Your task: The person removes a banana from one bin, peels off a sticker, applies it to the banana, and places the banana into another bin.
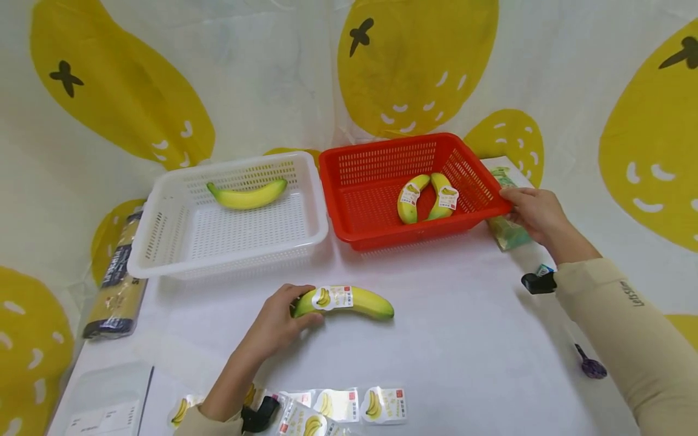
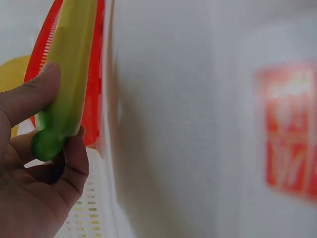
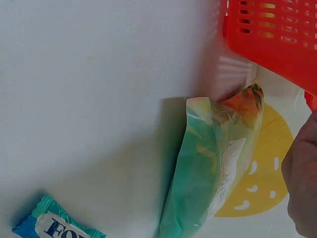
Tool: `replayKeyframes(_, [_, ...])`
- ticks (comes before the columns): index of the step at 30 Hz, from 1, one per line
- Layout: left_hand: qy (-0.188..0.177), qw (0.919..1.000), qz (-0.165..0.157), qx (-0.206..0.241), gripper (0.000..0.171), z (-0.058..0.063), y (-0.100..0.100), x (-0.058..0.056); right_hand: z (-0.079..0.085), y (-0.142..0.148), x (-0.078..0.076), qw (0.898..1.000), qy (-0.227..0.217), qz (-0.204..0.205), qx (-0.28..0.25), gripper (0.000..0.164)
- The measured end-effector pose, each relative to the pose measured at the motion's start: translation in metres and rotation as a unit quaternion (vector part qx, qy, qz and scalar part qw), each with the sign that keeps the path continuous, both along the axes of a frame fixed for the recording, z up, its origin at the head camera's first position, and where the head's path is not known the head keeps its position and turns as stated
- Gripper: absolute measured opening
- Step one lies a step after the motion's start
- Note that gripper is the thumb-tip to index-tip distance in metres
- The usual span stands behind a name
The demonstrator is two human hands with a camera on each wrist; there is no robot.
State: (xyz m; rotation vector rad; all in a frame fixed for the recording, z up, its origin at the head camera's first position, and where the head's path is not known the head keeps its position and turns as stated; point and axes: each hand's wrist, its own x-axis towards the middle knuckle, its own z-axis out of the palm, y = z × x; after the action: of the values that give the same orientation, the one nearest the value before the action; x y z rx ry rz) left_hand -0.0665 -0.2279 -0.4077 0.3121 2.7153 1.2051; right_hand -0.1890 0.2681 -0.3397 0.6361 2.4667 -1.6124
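My left hand holds a yellow banana by its green-tipped end, thumb on one side and fingers on the other. A white banana-print sticker is stuck on its upper side. In the left wrist view the banana points away from the palm. With my right hand I grip the right rim of the red basket, fingers curled at its edge. Two stickered bananas, a left one and a right one, lie inside it. The white basket beside it contains a banana with no sticker showing.
Banana stickers lie at the front, partly under my left wrist. A green plastic packet lies beside the red basket. A small blue-green wrapper and a purple lollipop are at the right. A brown package lies left.
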Motion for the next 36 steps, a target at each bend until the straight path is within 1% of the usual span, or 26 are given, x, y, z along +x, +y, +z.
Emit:
replayKeyframes(3, [0.003,1.0000,-0.003,0.002,0.051,0.005,0.003,0.001,0.000,0.005,0.001,1.000,0.000,-0.006,-0.022,0.086])
replayKeyframes(5, [0.006,0.9999,-0.007,0.009,0.051,0.011,0.005,0.003,0.001,0.007,0.002,0.999,0.001,-0.007,-0.034,0.086])
replayKeyframes(8, [0.013,0.9994,-0.011,0.030,0.050,0.023,0.008,0.006,0.001,0.010,0.004,0.999,0.004,-0.007,-0.049,0.086])
replayKeyframes(11, [0.010,0.9982,-0.011,0.058,0.049,0.037,0.014,0.006,0.001,0.012,0.005,0.998,0.006,-0.006,-0.055,0.085])
replayKeyframes(15, [0.002,0.9956,-0.006,0.093,0.050,0.059,0.024,0.001,0.001,0.015,0.007,0.999,0.011,-0.003,-0.047,0.083])
replayKeyframes(18, [-0.004,0.9930,0.002,0.118,0.052,0.076,0.033,-0.007,0.001,0.016,0.009,0.999,0.015,0.002,-0.032,0.083])
replayKeyframes(21, [-0.014,0.9889,0.017,0.147,0.052,0.093,0.044,-0.019,0.000,0.015,0.011,1.000,0.016,0.008,-0.008,0.084])
replayKeyframes(23, [-0.023,0.9849,0.028,0.169,0.052,0.103,0.051,-0.030,0.000,0.015,0.012,1.000,0.015,0.008,0.010,0.084])
replayKeyframes(25, [-0.034,0.9787,0.043,0.198,0.051,0.110,0.058,-0.043,-0.001,0.014,0.013,1.000,0.016,0.009,0.023,0.083])
replayKeyframes(27, [-0.041,0.9724,0.060,0.222,0.050,0.114,0.066,-0.056,-0.001,0.013,0.013,0.999,0.021,0.012,0.029,0.081])
replayKeyframes(29, [-0.047,0.9641,0.085,0.247,0.049,0.116,0.075,-0.070,-0.002,0.011,0.013,0.999,0.026,0.020,0.028,0.080])
replayKeyframes(32, [-0.049,0.9506,0.124,0.281,0.049,0.113,0.090,-0.090,-0.001,0.007,0.011,0.999,0.037,0.028,0.019,0.077])
replayKeyframes(36, [-0.059,0.9262,0.181,0.325,0.049,0.103,0.111,-0.112,0.000,0.000,0.009,0.998,0.052,0.026,0.004,0.072])
